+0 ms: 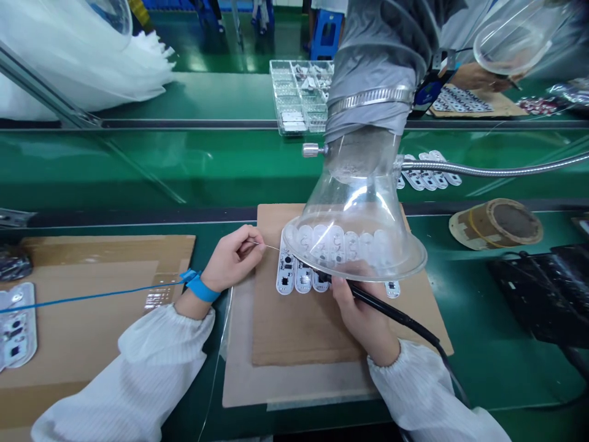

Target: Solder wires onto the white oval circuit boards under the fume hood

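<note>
My left hand [234, 258] pinches a thin solder wire [271, 247] that runs right toward a row of small white circuit boards [294, 276]. The boards lie side by side on a brown cardboard sheet [299, 325]. My right hand [361, 313] is closed round a black soldering iron [381, 307], whose tip reaches the boards under a clear funnel-shaped fume hood [354, 227]. The hood hides part of the row. A blue wrist strap [200, 285] with a blue cord sits on my left wrist.
A roll of tape [497, 222] lies at right beside a black device [538, 288]. More white boards [427, 172] rest on the green belt behind. A clear compartment box [301, 95] stands at the back. Cardboard [92, 276] and another board panel [16, 325] lie at left. Another person's hand [478, 77] works far right.
</note>
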`<action>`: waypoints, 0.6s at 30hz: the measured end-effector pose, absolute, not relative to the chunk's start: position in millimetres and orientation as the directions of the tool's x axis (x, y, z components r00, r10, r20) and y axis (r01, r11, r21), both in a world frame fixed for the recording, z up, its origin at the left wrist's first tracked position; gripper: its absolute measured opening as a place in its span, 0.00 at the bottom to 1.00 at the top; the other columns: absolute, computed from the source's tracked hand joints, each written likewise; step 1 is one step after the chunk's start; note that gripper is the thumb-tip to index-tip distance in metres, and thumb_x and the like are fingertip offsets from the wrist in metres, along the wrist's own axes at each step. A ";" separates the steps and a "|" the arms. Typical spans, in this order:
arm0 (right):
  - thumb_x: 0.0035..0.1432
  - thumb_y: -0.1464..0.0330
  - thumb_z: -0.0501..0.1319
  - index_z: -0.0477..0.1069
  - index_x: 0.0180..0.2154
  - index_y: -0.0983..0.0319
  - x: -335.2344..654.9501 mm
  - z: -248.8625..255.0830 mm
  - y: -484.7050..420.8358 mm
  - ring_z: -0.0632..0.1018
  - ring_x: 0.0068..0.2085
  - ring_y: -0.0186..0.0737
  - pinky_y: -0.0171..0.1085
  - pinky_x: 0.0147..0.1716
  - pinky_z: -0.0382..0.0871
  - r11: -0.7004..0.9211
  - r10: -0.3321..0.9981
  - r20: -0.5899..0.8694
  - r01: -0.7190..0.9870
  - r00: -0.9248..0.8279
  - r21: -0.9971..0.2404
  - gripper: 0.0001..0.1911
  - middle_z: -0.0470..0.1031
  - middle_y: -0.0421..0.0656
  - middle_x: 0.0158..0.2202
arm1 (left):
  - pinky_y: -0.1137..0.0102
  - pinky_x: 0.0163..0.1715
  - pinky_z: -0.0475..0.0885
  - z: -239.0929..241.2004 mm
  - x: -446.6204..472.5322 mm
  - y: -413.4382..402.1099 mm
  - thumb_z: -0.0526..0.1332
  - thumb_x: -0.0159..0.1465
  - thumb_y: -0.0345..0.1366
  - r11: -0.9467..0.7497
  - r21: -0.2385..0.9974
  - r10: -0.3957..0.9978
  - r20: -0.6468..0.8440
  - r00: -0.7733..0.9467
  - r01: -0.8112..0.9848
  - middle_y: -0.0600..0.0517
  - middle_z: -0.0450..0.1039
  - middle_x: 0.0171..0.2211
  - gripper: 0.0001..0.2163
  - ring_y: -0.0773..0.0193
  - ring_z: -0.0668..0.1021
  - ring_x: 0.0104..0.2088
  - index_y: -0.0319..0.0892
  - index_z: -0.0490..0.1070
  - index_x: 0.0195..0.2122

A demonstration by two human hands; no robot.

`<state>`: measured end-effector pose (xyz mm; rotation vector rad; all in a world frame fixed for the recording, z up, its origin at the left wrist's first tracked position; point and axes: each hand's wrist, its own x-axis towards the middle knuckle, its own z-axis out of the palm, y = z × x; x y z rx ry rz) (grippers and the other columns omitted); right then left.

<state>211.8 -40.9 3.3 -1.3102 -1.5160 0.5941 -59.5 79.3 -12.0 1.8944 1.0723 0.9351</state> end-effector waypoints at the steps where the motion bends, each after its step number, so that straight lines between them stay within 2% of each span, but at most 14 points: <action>1: 0.82 0.63 0.62 0.76 0.43 0.55 211.2 3.0 -40.4 0.83 0.37 0.45 0.42 0.41 0.81 0.289 0.929 0.360 0.431 0.091 -0.855 0.09 0.81 0.41 0.37 | 0.71 0.27 0.60 -12.6 -59.2 79.3 0.64 0.69 0.34 -0.368 0.861 0.896 0.228 0.381 0.351 0.60 0.59 0.25 0.03 0.67 0.62 0.24 0.45 0.73 0.36; 9: 0.79 0.66 0.65 0.77 0.46 0.55 210.3 4.3 -40.3 0.85 0.40 0.47 0.43 0.42 0.83 0.265 0.943 0.327 0.453 0.063 -0.851 0.03 0.84 0.42 0.40 | 0.70 0.27 0.60 -13.5 -60.3 80.2 0.63 0.71 0.33 -0.423 0.829 0.871 0.261 0.416 0.366 0.60 0.59 0.26 0.04 0.67 0.62 0.24 0.45 0.73 0.37; 14: 0.80 0.65 0.64 0.77 0.48 0.55 210.2 5.2 -40.8 0.86 0.45 0.50 0.46 0.46 0.83 0.274 0.943 0.332 0.491 0.034 -0.827 0.04 0.85 0.44 0.43 | 0.70 0.29 0.61 -13.9 -59.6 79.4 0.63 0.72 0.33 -0.476 0.787 0.843 0.281 0.458 0.393 0.60 0.60 0.26 0.04 0.66 0.65 0.26 0.45 0.74 0.38; 18: 0.81 0.66 0.63 0.77 0.47 0.56 211.6 5.1 -39.0 0.85 0.43 0.47 0.44 0.45 0.81 0.291 0.939 0.342 0.459 0.030 -0.840 0.05 0.84 0.43 0.41 | 0.69 0.30 0.61 -12.6 -60.1 79.7 0.63 0.71 0.32 -0.486 0.776 0.838 0.285 0.465 0.401 0.60 0.59 0.26 0.04 0.66 0.64 0.26 0.45 0.74 0.37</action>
